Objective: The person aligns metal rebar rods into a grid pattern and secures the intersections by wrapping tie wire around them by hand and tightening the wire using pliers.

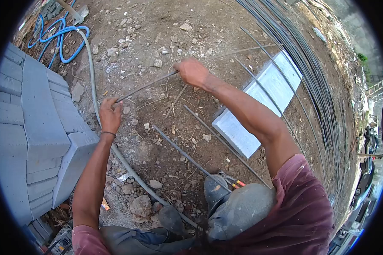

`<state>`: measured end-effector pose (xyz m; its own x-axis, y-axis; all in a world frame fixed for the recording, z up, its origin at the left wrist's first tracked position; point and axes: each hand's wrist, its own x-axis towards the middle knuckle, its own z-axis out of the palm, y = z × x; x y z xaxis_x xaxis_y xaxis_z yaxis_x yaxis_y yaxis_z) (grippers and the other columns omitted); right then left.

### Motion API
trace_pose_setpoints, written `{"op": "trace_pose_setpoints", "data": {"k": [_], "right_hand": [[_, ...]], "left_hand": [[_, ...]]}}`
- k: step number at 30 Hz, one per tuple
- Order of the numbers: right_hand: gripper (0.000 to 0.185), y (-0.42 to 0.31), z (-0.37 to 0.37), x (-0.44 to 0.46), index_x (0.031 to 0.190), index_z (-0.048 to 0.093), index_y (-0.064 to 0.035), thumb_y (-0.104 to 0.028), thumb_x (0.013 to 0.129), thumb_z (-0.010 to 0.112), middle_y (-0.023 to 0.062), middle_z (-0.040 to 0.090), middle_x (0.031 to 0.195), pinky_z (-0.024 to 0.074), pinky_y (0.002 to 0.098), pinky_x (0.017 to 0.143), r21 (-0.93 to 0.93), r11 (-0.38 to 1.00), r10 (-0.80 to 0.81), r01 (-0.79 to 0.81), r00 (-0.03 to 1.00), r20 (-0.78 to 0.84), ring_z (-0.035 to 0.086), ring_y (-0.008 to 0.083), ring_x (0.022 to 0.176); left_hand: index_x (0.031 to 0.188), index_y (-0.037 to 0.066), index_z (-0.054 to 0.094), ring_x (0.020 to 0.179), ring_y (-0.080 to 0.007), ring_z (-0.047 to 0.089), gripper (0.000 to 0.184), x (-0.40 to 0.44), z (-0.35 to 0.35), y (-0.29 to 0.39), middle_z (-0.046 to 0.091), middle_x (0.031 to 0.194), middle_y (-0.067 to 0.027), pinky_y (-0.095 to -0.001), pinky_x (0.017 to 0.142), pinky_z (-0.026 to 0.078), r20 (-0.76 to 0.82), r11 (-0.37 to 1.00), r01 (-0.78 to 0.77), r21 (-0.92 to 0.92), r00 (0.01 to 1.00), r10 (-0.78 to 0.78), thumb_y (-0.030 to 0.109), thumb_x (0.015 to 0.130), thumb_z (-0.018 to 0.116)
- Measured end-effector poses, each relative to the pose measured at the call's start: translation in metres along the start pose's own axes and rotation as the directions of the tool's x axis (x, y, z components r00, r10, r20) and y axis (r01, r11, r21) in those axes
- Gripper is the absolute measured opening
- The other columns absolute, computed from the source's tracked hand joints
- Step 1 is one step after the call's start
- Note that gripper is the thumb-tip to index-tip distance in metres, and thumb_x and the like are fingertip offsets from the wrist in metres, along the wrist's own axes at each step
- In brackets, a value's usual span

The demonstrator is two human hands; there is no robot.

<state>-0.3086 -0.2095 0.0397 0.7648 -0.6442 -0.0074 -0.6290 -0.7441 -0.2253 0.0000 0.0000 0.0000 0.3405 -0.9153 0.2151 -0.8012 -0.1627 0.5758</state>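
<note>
A thin steel rebar rod (147, 86) stretches between my two hands above the dirt. My left hand (111, 114) is closed around its near left end. Farther along, my right hand (192, 72) grips the same rod, which runs on to the right toward the pale block (259, 106). Two shorter rods, a left one (187, 155) and a right one (225, 142), lie on the ground between my arms. Beside my boot, pliers with red and yellow handles (239, 184) are partly hidden by my knee.
Grey blocks (44, 110) are stacked at the left. A grey hose (92, 70) curves past them, and a blue hose (68, 29) lies coiled behind. A long bundle of rebar (310, 76) bends along the right. Stones and rubble (141, 206) cover the ground.
</note>
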Motion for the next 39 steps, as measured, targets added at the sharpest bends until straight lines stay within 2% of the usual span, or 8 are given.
{"op": "trace_pose_setpoints", "data": {"k": [2, 6, 8, 13, 18, 30, 33, 39], "right_hand": [[0.020, -0.006, -0.009, 0.008, 0.105, 0.070, -0.0057, -0.014, 0.097, 0.054, 0.0242, 0.071, 0.091, 0.0585, 0.0519, 0.079, -0.034, 0.999, 0.030, -0.029, 0.999, 0.029, 0.074, 0.0374, 0.086], [0.021, -0.014, -0.029, -0.010, 0.106, 0.070, -0.0066, -0.013, 0.096, 0.053, 0.0204, 0.070, 0.089, 0.0585, 0.0521, 0.081, 0.000, 1.000, -0.011, 0.011, 1.000, 0.010, 0.071, 0.0369, 0.097], [0.020, -0.018, -0.024, -0.014, 0.106, 0.069, -0.0099, -0.015, 0.095, 0.053, 0.0163, 0.070, 0.088, 0.0546, 0.0542, 0.083, -0.022, 0.991, -0.132, 0.131, 0.976, -0.172, 0.066, 0.0335, 0.109], [0.016, -0.047, -0.048, -0.013, 0.104, 0.067, -0.0134, -0.019, 0.096, 0.055, 0.0133, 0.069, 0.097, 0.0475, 0.0525, 0.088, -0.220, 0.947, -0.260, 0.235, 0.961, -0.094, 0.062, 0.0290, 0.116], [0.016, -0.066, -0.036, -0.017, 0.109, 0.063, -0.0146, -0.019, 0.095, 0.055, 0.0131, 0.066, 0.101, 0.0487, 0.0525, 0.086, -0.095, 0.947, -0.312, 0.307, 0.950, -0.036, 0.066, 0.0305, 0.110], [0.019, -0.063, -0.091, -0.003, 0.117, 0.055, -0.0182, -0.013, 0.099, 0.052, 0.0102, 0.061, 0.103, 0.0571, 0.0427, 0.077, -0.276, 0.884, -0.445, 0.377, 0.859, -0.253, 0.064, 0.0254, 0.098], [0.020, -0.064, -0.112, 0.005, 0.115, 0.060, -0.0185, -0.016, 0.097, 0.053, 0.0122, 0.064, 0.107, 0.0546, 0.0456, 0.086, -0.265, 0.888, -0.436, 0.375, 0.870, -0.230, 0.066, 0.0287, 0.106], [0.017, -0.065, -0.138, -0.015, 0.110, 0.061, -0.0214, -0.012, 0.097, 0.056, 0.0032, 0.057, 0.096, 0.0443, 0.0398, 0.091, -0.488, 0.766, -0.614, 0.418, 0.699, -0.366, 0.058, 0.0193, 0.097]], "left_hand": [[0.106, 0.003, 0.074, 0.067, -0.0217, 0.063, 0.020, 0.011, -0.016, 0.011, 0.069, 0.085, -0.0128, -0.0345, 0.065, 0.051, 0.022, 0.991, -0.014, -0.133, 1.000, 0.017, 0.019, 0.095, 0.073], [0.097, -0.001, 0.069, 0.061, -0.0142, 0.055, 0.020, 0.008, -0.046, 0.029, 0.057, 0.066, -0.0050, -0.0334, 0.059, 0.046, 0.052, 0.997, -0.024, -0.077, 0.998, 0.028, 0.018, 0.099, 0.067], [0.095, -0.001, 0.068, 0.059, -0.0122, 0.053, 0.020, 0.002, -0.067, 0.043, 0.056, 0.066, -0.0041, -0.0326, 0.056, 0.045, 0.070, 0.988, 0.027, -0.150, 0.997, -0.017, 0.018, 0.100, 0.066], [0.087, 0.001, 0.065, 0.051, -0.0060, 0.047, 0.023, -0.017, -0.096, 0.022, 0.052, 0.063, 0.0007, -0.0274, 0.047, 0.039, 0.052, 0.962, 0.062, -0.267, 0.997, -0.050, 0.016, 0.104, 0.061], [0.086, 0.001, 0.064, 0.051, -0.0051, 0.047, 0.024, -0.067, -0.122, 0.030, 0.051, 0.062, 0.0013, -0.0260, 0.047, 0.038, 0.011, 0.977, 0.117, -0.180, 0.993, -0.117, 0.016, 0.105, 0.060], [0.089, -0.002, 0.063, 0.056, -0.0053, 0.050, 0.029, -0.060, -0.164, 0.094, 0.052, 0.063, -0.0009, -0.0246, 0.056, 0.040, -0.209, 0.978, -0.084, -0.193, 0.977, 0.042, 0.019, 0.108, 0.056], [0.090, -0.001, 0.064, 0.056, -0.0072, 0.053, 0.028, -0.088, -0.148, 0.099, 0.058, 0.067, -0.0021, -0.0261, 0.053, 0.040, -0.202, 0.975, -0.100, -0.198, 0.978, 0.059, 0.018, 0.108, 0.056], [0.093, -0.004, 0.068, 0.060, -0.0104, 0.060, 0.029, -0.113, -0.120, 0.103, 0.061, 0.066, -0.0039, -0.0269, 0.058, 0.045, 0.022, 0.893, 0.130, -0.431, 0.991, -0.133, 0.018, 0.108, 0.055]]}}
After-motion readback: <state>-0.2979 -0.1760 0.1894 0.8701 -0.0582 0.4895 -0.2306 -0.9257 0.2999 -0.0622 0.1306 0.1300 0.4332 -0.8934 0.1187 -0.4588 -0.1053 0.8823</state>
